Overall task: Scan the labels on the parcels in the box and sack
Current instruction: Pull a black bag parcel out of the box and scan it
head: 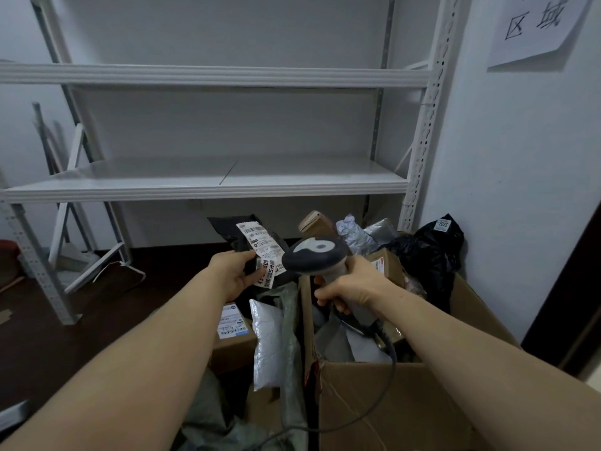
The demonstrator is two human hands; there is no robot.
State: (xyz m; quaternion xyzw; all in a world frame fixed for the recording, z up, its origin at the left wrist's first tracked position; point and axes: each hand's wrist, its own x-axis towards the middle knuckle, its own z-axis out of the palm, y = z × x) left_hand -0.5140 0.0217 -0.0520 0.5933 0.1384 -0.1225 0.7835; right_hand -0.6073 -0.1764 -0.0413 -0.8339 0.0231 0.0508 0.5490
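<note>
We hold the black parcel above the sack. Our left hand pinches it at its curling label, and our right hand grips the barcode scanner just beside it. Creases, or our thumb covering a barcode, could spoil the read.

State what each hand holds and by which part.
The left hand pinches the black parcel at its lower edge, by the label. The right hand grips the scanner by its handle.

White metal shelf rack against back wall. Paper sign with handwritten characters on right wall. Loose white rails leaning at left, on dark floor.
</note>
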